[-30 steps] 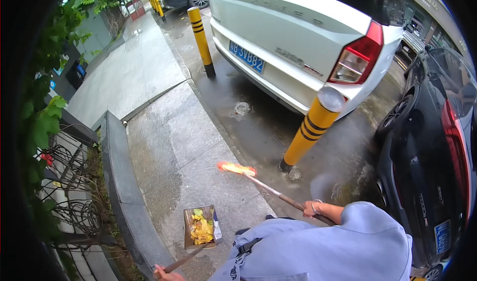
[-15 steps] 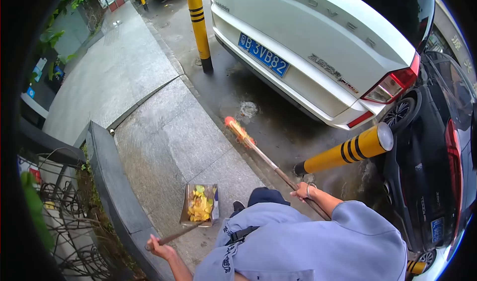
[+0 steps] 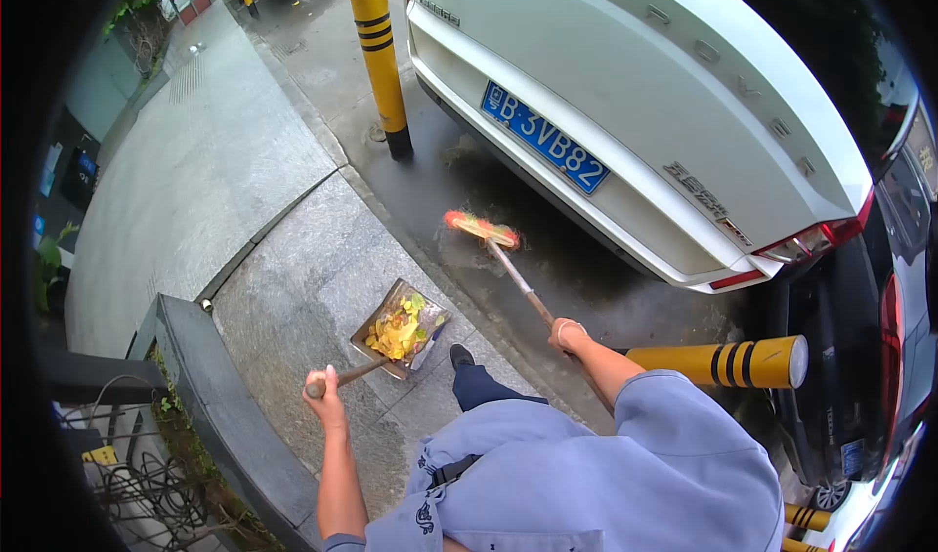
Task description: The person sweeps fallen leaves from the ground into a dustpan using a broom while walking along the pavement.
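My left hand [image 3: 327,399] is closed round the handle end of a long-handled dustpan [image 3: 427,354]. In its pan lie yellow and green leaves [image 3: 396,332]. The pan is over the grey paving, and I cannot tell whether it touches the ground. My right hand [image 3: 567,335] grips the long handle of a broom [image 3: 515,274]. The broom's orange and yellow bristle head [image 3: 481,228] is out over the wet pavement, behind the white car [image 3: 625,93]. Part of the broom handle is hidden behind my right forearm.
Yellow bollards with black bands, one upright [image 3: 379,63] ahead and another [image 3: 723,364] by my right arm, line the kerb. A dark car [image 3: 840,357] is at the right. A low stone wall [image 3: 220,396] runs along the left, with tangled cables [image 3: 147,484] beyond it.
The dustpan and my left hand have moved forward, and the pan has turned. The broom head has swung from lengthwise to crosswise. One foot has stepped forward.
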`<action>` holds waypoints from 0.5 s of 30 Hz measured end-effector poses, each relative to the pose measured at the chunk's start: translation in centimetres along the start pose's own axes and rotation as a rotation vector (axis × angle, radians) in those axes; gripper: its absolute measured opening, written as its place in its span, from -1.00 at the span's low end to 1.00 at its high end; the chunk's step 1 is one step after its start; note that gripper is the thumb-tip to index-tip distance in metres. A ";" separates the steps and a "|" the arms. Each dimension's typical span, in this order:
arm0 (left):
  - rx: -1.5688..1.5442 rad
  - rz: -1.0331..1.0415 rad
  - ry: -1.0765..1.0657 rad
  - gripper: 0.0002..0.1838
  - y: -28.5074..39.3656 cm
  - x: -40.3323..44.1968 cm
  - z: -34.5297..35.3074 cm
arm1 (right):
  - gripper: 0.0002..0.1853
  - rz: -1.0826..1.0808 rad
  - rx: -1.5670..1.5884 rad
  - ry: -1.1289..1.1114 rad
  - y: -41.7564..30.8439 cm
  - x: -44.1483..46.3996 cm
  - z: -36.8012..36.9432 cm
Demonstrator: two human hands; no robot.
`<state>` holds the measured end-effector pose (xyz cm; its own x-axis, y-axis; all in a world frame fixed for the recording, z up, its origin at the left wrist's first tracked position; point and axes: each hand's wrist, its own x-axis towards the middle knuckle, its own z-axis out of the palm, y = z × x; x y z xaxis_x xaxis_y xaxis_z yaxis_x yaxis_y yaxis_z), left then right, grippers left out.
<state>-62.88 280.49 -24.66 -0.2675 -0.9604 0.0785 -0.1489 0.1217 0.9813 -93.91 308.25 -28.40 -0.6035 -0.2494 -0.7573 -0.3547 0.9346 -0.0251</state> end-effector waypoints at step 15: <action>0.070 -0.056 -0.263 -0.74 -4.1 13.8 1.5 | -0.86 -0.218 0.317 -0.272 -3.9 -7.0 -1.8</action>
<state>-67.38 267.08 -27.87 -0.4937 -0.8690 -0.0327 -0.2333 0.0961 0.9676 -89.58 305.86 -21.81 -0.3152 -0.4128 -0.8545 -0.1910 0.9096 -0.3690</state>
